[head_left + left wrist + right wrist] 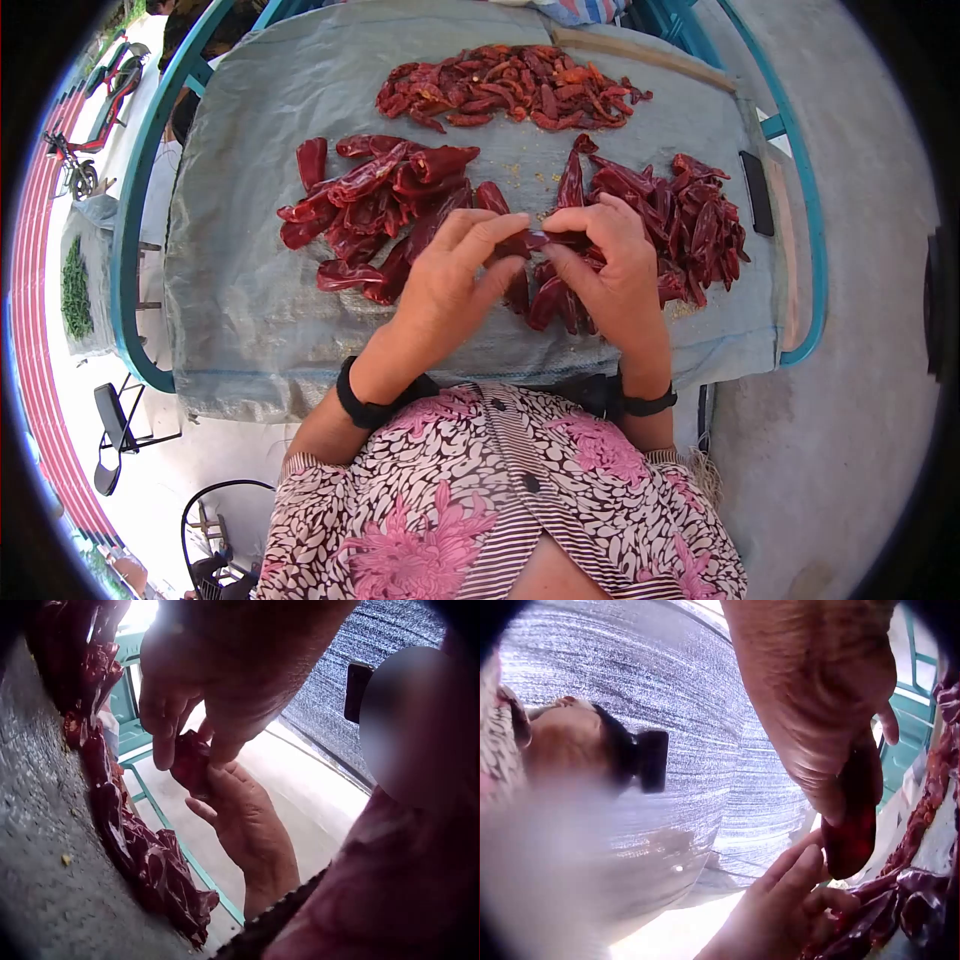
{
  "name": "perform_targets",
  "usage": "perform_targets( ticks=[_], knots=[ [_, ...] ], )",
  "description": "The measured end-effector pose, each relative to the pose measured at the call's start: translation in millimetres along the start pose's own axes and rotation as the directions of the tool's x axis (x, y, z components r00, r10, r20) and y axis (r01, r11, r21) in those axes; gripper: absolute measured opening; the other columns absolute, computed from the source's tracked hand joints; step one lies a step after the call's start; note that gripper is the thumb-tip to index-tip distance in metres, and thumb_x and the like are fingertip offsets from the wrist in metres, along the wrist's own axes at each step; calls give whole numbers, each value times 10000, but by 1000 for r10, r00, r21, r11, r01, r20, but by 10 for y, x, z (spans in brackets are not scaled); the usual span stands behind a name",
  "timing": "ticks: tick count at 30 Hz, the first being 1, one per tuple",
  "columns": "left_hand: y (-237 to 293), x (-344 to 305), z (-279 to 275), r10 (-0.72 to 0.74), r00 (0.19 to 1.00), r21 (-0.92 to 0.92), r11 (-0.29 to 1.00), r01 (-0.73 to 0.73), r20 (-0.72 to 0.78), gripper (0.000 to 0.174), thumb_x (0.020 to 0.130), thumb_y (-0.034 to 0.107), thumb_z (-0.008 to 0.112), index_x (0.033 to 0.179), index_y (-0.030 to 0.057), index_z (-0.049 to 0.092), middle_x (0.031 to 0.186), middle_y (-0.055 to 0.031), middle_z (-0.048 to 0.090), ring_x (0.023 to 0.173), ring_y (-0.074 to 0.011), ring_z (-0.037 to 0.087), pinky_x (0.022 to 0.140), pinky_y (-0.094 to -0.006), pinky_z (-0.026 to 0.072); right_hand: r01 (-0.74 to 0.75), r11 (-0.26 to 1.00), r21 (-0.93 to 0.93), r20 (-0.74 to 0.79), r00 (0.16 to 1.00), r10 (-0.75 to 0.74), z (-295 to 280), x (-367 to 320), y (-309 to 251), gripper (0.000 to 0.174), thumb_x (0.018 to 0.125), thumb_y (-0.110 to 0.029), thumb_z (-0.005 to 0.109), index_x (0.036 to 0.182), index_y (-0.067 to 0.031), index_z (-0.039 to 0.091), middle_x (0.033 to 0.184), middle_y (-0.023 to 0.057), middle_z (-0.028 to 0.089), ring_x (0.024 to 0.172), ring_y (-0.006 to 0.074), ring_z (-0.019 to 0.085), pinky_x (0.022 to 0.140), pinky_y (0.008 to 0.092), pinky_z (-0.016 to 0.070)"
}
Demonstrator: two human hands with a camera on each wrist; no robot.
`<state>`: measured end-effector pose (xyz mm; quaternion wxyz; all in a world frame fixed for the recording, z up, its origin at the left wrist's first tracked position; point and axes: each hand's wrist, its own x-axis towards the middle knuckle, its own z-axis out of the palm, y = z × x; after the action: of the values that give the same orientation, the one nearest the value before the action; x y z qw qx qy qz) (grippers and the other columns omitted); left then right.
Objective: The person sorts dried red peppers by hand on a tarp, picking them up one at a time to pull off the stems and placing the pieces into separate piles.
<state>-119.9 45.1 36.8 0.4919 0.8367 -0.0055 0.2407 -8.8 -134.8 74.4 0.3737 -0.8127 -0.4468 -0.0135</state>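
Left hand point(455, 270) and right hand point(612, 262): fingers curled, pinching one red pepper point(525, 242) between them, thumbs toward each other. Forearms angle inward over the grey sheet point(270, 340). Left pile point(375, 200) and right pile point(690, 220) flank; smaller peppers point(520, 85) lie beyond.

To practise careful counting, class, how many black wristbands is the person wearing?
2. The left wristband goes around the left wrist, and the right wristband around the right wrist. No others show, though any could be hidden from view.
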Motion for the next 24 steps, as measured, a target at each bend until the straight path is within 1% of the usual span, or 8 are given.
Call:
perform_targets(
  ticks=[3, 4, 7, 11, 13, 16, 20, 24],
  knots=[
    [-48, -1, -51, -31, 995, 23, 999, 33, -93, 420, 837, 9, 804, 1230, 75, 673, 1076, -99, 630, 784, -203, 662, 697, -333, 550, -69, 995, 74, -54, 996, 73, -36, 1, 15, 249, 886, -203, 781, 1109, -113, 719, 1100, 61, 716, 1091, 298, 641, 1079, 483, 397],
    [-33, -2, -88, -68, 988, 25, 997, 73, -136, 406, 835, 3, 803, 1214, 71, 675, 1057, -95, 625, 774, -193, 655, 685, -322, 543, -60, 994, -94, -125, 991, 48, -43, 3, 63, 292, 863, -213, 793, 1132, -119, 729, 1180, 76, 695, 1159, 304, 614, 1101, 491, 378],
    [-59, 19, -193, -129, 952, 62, 986, 152, -276, 374, 839, -18, 797, 1182, 64, 675, 1077, -75, 600, 753, -133, 630, 652, -274, 517, -80, 858, -507, -84, 996, 42, -101, -75, 217, 310, 840, -207, 795, 1132, -121, 735, 1239, 79, 675, 1255, 302, 560, 1132, 510, 344],
    [-115, 53, -259, -142, 895, 54, 982, 181, -423, 424, 854, -36, 780, 1248, 65, 657, 1271, -110, 537, 790, -123, 639, 684, -269, 543, -93, 768, -634, -31, 995, 96, 7, -195, 354, 300, 798, -193, 813, 1082, -131, 735, 1298, 69, 647, 1350, 324, 490, 1172, 578, 283],
    [-45, 72, -241, -179, 858, -5, 979, 202, -482, 441, 860, -41, 772, 1269, 70, 652, 1305, -125, 519, 796, -138, 644, 696, -268, 550, -116, 784, -609, -35, 992, 119, 64, -215, 419, 271, 795, -185, 813, 1050, -136, 735, 1309, 66, 642, 1361, 326, 484, 1176, 592, 274],
    [-91, 26, -224, -56, 905, 110, 988, 112, -422, 387, 897, -35, 750, 1264, 49, 660, 1266, -75, 583, 790, -92, 614, 655, -249, 512, -121, 812, -571, -45, 992, 116, 82, -202, 415, 232, 792, -163, 811, 1010, -141, 736, 1303, 60, 651, 1363, 323, 489, 1176, 582, 273],
    [-48, -23, -201, -47, 991, 69, 996, 56, -125, 388, 870, -5, 776, 1242, 68, 691, 1184, -68, 647, 778, -123, 631, 641, -264, 507, -112, 938, -329, -126, 989, 74, 32, -122, 321, 201, 789, -140, 814, 973, -140, 735, 1276, 54, 676, 1330, 317, 527, 1151, 523, 322],
    [48, -57, -61, -2, 1000, 25, 1000, 2, -13, 336, 887, 29, 776, 1212, 68, 702, 1094, -66, 671, 766, -155, 640, 650, -293, 511, -21, 998, -53, -83, 996, 16, 66, -60, 126, 205, 805, -148, 817, 992, -135, 735, 1268, 60, 690, 1279, 320, 569, 1104, 476, 383]
  ],
)
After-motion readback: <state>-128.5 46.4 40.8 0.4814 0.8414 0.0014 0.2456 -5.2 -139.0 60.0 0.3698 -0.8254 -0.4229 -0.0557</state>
